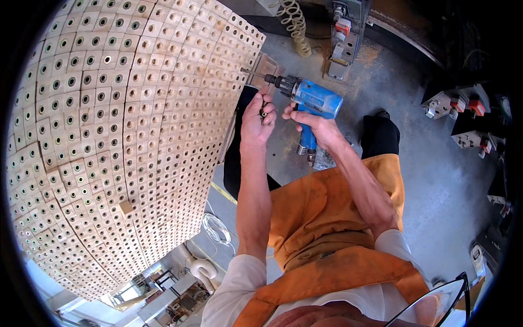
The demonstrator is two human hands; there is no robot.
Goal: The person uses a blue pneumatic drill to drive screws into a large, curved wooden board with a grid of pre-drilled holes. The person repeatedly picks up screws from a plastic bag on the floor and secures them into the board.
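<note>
My right hand (320, 124) is wrapped round the grip of a blue air drill (318, 98). A long thin bit (252, 72) sticks out of its black chuck and points left at the block stack. An air fitting and a thin hose hang from the bottom of the grip. My left hand (257, 119) is half closed just below the chuck, with small brass-coloured threaded inserts (264, 114) between its fingers. Beside both hands rises a tall stack of pale wooden blocks (163, 109) with round holes. Dark-rimmed inserts sit in many holes at the left; others are bare wood.
A loose wooden piece (126, 207) lies against the block faces. Coiled hose (295, 27) hangs at the top near a metal machine part (340, 52). White cable (217, 229) lies coiled on the floor at lower left. Metal clamps with red parts (475, 107) line the right side.
</note>
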